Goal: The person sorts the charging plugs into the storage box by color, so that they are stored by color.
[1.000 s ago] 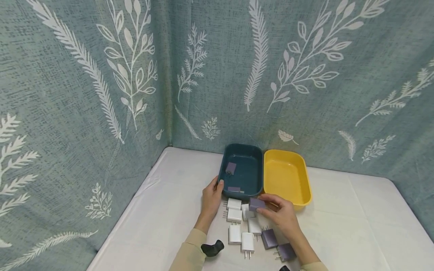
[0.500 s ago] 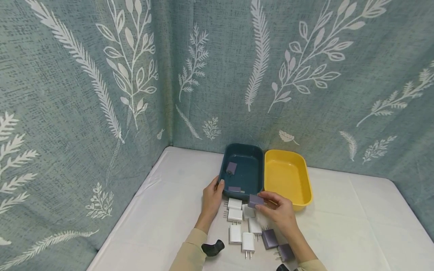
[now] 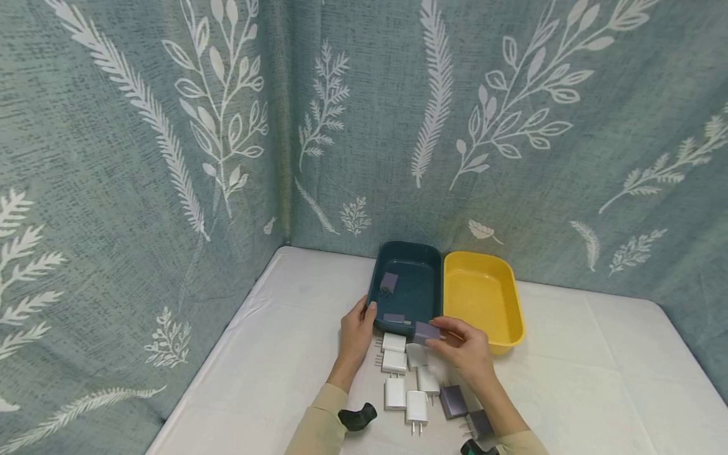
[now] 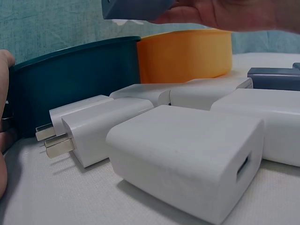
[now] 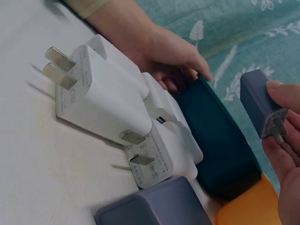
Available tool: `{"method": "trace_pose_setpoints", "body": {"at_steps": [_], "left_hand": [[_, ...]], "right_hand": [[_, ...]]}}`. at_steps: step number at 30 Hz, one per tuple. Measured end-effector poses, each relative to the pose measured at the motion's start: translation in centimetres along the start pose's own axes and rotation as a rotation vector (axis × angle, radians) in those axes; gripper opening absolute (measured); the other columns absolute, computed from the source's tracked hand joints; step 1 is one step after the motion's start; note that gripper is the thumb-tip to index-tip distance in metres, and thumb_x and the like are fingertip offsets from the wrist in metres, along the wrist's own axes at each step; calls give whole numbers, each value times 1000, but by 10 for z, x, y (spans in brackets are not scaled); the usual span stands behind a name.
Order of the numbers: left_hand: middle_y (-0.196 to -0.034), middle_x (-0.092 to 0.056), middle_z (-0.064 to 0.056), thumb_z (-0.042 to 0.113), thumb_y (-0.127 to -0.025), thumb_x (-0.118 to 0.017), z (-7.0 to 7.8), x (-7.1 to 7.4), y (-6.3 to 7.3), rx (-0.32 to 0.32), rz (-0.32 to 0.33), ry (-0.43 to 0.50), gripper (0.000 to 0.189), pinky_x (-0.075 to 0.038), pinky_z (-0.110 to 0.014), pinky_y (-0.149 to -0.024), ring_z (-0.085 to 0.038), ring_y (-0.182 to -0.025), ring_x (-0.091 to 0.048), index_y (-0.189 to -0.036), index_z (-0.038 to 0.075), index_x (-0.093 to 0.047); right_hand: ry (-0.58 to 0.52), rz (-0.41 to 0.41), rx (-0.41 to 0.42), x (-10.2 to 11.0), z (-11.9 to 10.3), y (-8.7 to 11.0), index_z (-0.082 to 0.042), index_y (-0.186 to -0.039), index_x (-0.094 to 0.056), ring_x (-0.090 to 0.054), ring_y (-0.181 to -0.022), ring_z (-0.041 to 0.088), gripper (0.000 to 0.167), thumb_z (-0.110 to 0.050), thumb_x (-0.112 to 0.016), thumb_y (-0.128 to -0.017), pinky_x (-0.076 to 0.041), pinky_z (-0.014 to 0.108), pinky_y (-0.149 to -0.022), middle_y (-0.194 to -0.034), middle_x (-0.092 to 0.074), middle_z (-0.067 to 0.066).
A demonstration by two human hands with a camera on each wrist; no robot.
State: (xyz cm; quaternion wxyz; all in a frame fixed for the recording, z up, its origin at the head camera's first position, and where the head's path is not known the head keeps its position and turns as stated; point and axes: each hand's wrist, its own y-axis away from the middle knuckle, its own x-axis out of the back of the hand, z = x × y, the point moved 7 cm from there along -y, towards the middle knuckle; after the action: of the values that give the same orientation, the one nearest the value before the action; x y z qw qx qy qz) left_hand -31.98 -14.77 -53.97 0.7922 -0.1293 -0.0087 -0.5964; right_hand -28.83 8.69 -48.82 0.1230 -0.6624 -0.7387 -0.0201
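My right hand (image 3: pixel 471 351) pinches a purple charger (image 3: pixel 426 332) between thumb and fingers, raised above the near edge of the dark teal tray (image 3: pixel 415 291). In the right wrist view, the prongs of this purple charger (image 5: pixel 265 103) point toward my palm. My left hand (image 3: pixel 357 332) grips the tray's left wall, thumb at the rim. Two purple chargers lie inside that tray, one at the left (image 3: pixel 389 282) and one by the near wall (image 3: pixel 394 318). Several white chargers (image 3: pixel 395 394) lie on the cloth in front, with two purple chargers (image 3: pixel 453 402) to their right.
A yellow tray (image 3: pixel 514 303) stands against the teal tray's right side. White cloth (image 3: pixel 580 366) covers the table. A patterned curtain (image 3: pixel 364 126) hangs behind and to the left. Black wrist cameras (image 3: pixel 357 417) sit on the forearms.
My right hand has lifted the purple charger slightly, moving it forward and left toward the teal tray's near rim. The left hand keeps its grip on that tray.
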Motion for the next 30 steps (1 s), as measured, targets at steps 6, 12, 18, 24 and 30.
{"method": "trace_pose_setpoints", "body": {"at_steps": [6, 12, 18, 24, 30], "left_hand": [[-142, -53, -17, 32, -102, -49, 0, 1, 0, 12, 3, -5, 49, -45, -40, -110, -28, -133, -51, -140, 1, -50], [-142, -53, -16, 33, -102, -49, -1, 1, 0, 10, -3, 4, 49, -45, -39, -110, -27, -133, -51, -140, 2, -49], [-142, -53, -17, 32, -102, -49, 0, 1, 1, 5, 2, 6, 49, -45, -41, -110, -29, -134, -50, -140, 1, -50], [-143, -53, -14, 33, -102, -50, -2, 0, 0, 29, -3, 9, 49, -44, -38, -111, -26, -134, -50, -141, 3, -50], [-143, -53, -15, 33, -102, -49, -3, 0, -1, 26, -4, 1, 49, -45, -39, -111, -27, -134, -50, -141, 3, -50]], "right_hand": [[18, 1, 6, -3, 1, -1, -6, -114, -69, -68, -105, 11, 42, -13, -83, -75, -56, 22, -92, -117, -70, 11], [58, -1, -4, -4, 0, -3, -13, -115, -69, -66, -109, 14, 43, -23, -83, -77, -54, 19, -93, -118, -69, 3], [53, 11, 18, -4, -4, -5, -10, -116, -68, -67, -107, 14, 42, -19, -83, -77, -55, 18, -91, -117, -70, 7], [35, 15, -5, -4, -1, -9, -12, -115, -69, -66, -107, 12, 42, -19, -84, -76, -55, 18, -92, -117, -70, 5], [26, 16, -5, -5, -2, -11, -10, -115, -69, -66, -108, 17, 42, -17, -83, -76, -55, 18, -92, -117, -70, 7]]}}
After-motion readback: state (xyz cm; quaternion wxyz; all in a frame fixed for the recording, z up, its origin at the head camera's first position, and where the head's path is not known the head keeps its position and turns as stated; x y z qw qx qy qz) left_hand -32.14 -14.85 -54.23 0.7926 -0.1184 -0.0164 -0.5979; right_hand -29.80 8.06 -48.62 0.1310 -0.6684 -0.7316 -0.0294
